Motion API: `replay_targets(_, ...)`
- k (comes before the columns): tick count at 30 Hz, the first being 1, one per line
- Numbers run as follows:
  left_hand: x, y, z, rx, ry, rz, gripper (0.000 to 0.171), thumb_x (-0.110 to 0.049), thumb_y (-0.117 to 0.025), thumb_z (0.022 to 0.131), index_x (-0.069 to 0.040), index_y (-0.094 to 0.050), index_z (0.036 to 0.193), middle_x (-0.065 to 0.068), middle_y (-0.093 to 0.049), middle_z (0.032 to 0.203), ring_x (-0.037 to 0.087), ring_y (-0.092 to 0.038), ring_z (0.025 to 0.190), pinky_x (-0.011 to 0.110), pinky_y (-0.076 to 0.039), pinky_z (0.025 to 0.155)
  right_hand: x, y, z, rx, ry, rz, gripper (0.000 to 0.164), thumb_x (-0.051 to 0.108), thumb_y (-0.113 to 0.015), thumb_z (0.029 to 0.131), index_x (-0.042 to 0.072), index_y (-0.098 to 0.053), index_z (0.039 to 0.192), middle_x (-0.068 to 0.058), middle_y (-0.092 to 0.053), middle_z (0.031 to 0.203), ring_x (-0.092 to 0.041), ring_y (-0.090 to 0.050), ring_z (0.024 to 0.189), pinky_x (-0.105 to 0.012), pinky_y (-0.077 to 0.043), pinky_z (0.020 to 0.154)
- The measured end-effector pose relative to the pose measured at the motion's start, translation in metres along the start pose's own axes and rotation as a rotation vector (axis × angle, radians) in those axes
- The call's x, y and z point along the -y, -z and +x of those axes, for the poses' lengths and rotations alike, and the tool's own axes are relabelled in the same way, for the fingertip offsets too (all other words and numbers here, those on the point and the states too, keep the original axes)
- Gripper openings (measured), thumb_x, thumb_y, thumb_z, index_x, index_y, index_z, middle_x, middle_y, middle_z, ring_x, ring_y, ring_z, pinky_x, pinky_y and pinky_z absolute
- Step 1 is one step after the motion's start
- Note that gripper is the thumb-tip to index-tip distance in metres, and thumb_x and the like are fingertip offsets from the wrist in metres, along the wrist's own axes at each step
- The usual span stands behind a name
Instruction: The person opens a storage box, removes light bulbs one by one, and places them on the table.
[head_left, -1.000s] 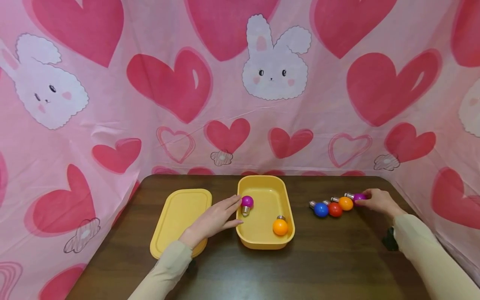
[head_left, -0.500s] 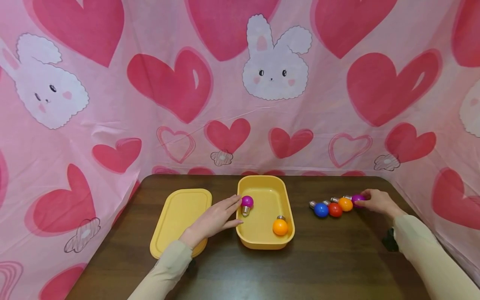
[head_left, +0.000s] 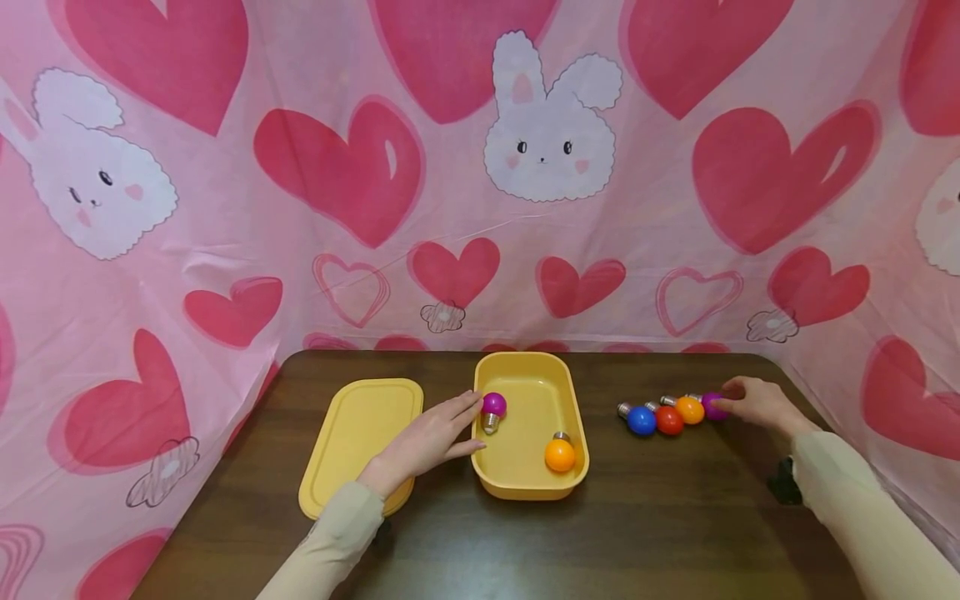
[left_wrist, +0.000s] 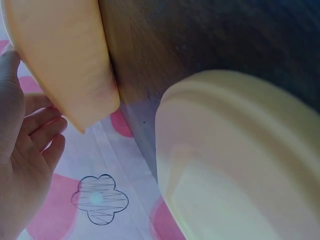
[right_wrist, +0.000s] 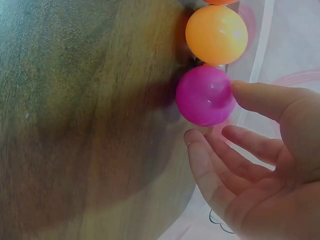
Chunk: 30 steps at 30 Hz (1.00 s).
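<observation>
My left hand [head_left: 427, 442] lies along the left side of a yellow plastic box [head_left: 534, 487], fingers extended, fingertips at its rim. Inside are a purple light bulb [head_left: 494, 406] and an orange light bulb [head_left: 560, 455]. Over on the right, my right hand [head_left: 761, 406] is beside another purple bulb [right_wrist: 205, 95], the end one of a cluster. In the right wrist view the thumb tip touches this bulb, while the other fingers spread loosely just below it. Next to it are an orange bulb [head_left: 690, 409], a red bulb [head_left: 670, 420] and a blue bulb [head_left: 642, 421].
A flat yellow lid [head_left: 360, 425] lies left of the box, partly under the left forearm in the head view. The dark wooden table [head_left: 570, 550] ends at a pink cloth [head_left: 480, 217] printed with hearts and rabbits.
The outer purple bulb has shifted slightly left and toward me, up against the orange one, with the right hand's fingers following. The left hand and the box stay put.
</observation>
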<state>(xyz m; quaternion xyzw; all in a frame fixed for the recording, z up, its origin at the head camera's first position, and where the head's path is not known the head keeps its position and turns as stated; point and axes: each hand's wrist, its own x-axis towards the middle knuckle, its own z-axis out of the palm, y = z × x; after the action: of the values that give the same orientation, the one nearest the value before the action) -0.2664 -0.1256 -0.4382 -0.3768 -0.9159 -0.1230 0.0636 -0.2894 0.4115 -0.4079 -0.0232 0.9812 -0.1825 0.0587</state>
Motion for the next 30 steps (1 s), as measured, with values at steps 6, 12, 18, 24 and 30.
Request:
replay_targets(6,0.0,-0.001,0.0,-0.019,-0.018,0.014,0.072,-0.046,-0.066,0.091,-0.005,-0.046,0.147,0.014,-0.046,0.154,0.03,-0.046,0.142,0.044,-0.044,0.114,0.002,0.002,-0.004,-0.03,0.009,-0.023,0.058,0.033,-0.068,0.091,-0.018,-0.054,0.116,-0.039,-0.062,0.11,-0.048,-0.06,0.093,-0.06,-0.054,0.084)
replay_targets(12,0.002,-0.006,0.0,-0.052,-0.043,0.028,0.072,-0.045,-0.068,0.09,-0.004,-0.048,0.146,0.015,-0.048,0.152,0.03,-0.049,0.14,0.045,-0.045,0.112,0.011,0.01,-0.008,-0.047,0.017,-0.011,0.062,0.035,-0.066,0.092,-0.018,-0.053,0.121,-0.04,-0.059,0.116,-0.051,-0.059,0.1,-0.063,-0.051,0.089)
replay_targets(18,0.004,-0.008,0.001,-0.104,-0.075,0.067,0.071,-0.044,-0.07,0.089,-0.002,-0.052,0.142,0.016,-0.053,0.148,0.031,-0.053,0.136,0.044,-0.048,0.109,0.027,0.02,-0.009,-0.049,0.021,-0.017,0.067,0.043,-0.064,0.093,-0.014,-0.052,0.126,-0.039,-0.057,0.124,-0.052,-0.056,0.107,-0.065,-0.048,0.093)
replay_targets(24,0.004,-0.006,0.001,-0.068,-0.049,0.045,0.071,-0.045,-0.069,0.09,-0.004,-0.049,0.145,0.015,-0.05,0.15,0.03,-0.05,0.139,0.044,-0.046,0.111,0.052,0.021,-0.009,-0.074,0.107,-0.027,0.06,0.039,-0.067,0.092,-0.011,-0.056,0.124,-0.035,-0.061,0.121,-0.049,-0.059,0.107,-0.064,-0.05,0.094)
replay_targets(30,0.004,-0.006,0.002,-0.048,-0.029,0.043,0.072,-0.047,-0.067,0.091,-0.006,-0.047,0.147,0.013,-0.048,0.153,0.028,-0.048,0.141,0.043,-0.045,0.113,0.083,0.02,-0.011,-0.078,0.209,-0.011,0.053,0.032,-0.069,0.091,-0.01,-0.058,0.122,-0.032,-0.065,0.119,-0.048,-0.062,0.106,-0.062,-0.051,0.093)
